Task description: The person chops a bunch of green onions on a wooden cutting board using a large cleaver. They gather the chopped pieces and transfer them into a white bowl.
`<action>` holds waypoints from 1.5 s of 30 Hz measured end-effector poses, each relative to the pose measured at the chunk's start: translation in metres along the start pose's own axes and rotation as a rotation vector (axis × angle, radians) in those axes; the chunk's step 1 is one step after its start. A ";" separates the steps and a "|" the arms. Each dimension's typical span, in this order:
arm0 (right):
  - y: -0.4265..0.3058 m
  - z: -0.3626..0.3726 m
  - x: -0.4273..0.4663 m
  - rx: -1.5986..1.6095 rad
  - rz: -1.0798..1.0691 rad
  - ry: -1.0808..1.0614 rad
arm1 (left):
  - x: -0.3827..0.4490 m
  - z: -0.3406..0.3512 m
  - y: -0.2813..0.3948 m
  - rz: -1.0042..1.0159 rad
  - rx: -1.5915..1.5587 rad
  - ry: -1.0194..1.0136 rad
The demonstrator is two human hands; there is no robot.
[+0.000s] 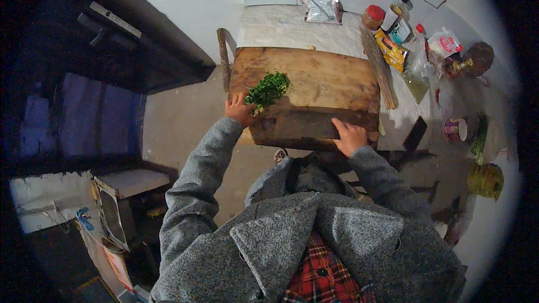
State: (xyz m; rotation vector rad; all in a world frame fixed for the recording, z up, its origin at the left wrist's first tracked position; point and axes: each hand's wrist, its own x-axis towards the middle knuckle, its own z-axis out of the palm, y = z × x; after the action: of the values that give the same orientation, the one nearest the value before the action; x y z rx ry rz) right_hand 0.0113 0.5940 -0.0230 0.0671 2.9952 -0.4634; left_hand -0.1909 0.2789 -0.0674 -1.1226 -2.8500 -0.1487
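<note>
A heap of leafy green herbs [269,88], apparently chopped, lies on the left part of a thick wooden cutting board [320,71]. My left hand [240,110] rests at the board's left edge, fingers apart, its thumb against the lower end of the greens. At the board's front right is my right hand [351,136]. Its fingers and thumb are on the end of a dark, flat, rectangular blade [307,124] that looks like a cleaver. This blade lies low over the board's shaded front part; its handle is hidden.
Beyond the board a foil packet [321,5] lies on the pale table cover [269,23]. To the right are a bundle of dry stalks [378,67], a red-lidded jar [373,17], a yellow packet [391,49], bottles and a paper cup [455,129]. A dark slab [415,133] sits near the front.
</note>
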 end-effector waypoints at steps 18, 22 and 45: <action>0.084 0.062 -0.030 -0.017 0.269 0.249 | -0.113 -0.015 0.079 -0.355 -0.238 0.081; 0.093 0.071 -0.028 0.030 0.311 0.255 | -0.177 -0.021 0.089 -0.450 -0.397 -0.025; -0.134 0.079 0.046 -0.067 -0.335 0.270 | -0.593 -0.082 0.123 -1.356 -0.535 0.338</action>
State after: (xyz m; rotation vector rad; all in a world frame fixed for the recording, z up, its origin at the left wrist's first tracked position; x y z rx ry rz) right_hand -0.0348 0.4439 -0.0633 -0.4162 3.2967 -0.4127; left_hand 0.3286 -0.0415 -0.0407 0.9217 -2.7040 -1.0369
